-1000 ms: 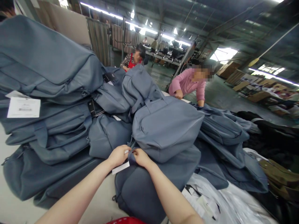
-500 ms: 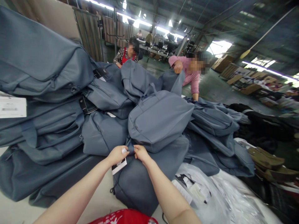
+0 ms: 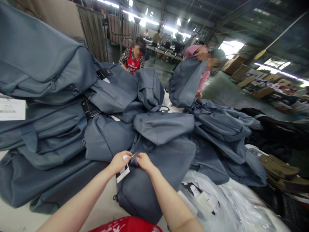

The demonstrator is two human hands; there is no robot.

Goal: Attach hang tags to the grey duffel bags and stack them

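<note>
Along the left edge of the surface point(image 3: 106, 201), blue-grey bags point(image 3: 45, 77) lie stacked, a white label point(image 3: 12, 109) hanging from them. Next, the left hand point(image 3: 121, 161) pinches a dark strap point(image 3: 134, 160), something small and white at its thumb; a tag point(image 3: 123, 174) hangs just below. The strap's bag point(image 3: 141, 190) lies by the middle of the near edge. The right hand point(image 3: 144, 161) pinches the strap too, close beside. Beyond the far edge, a co-worker's hand point(image 3: 202, 53) grips a raised bag point(image 3: 185, 83). Clear plastic point(image 3: 224, 206) covers the near right corner.
</note>
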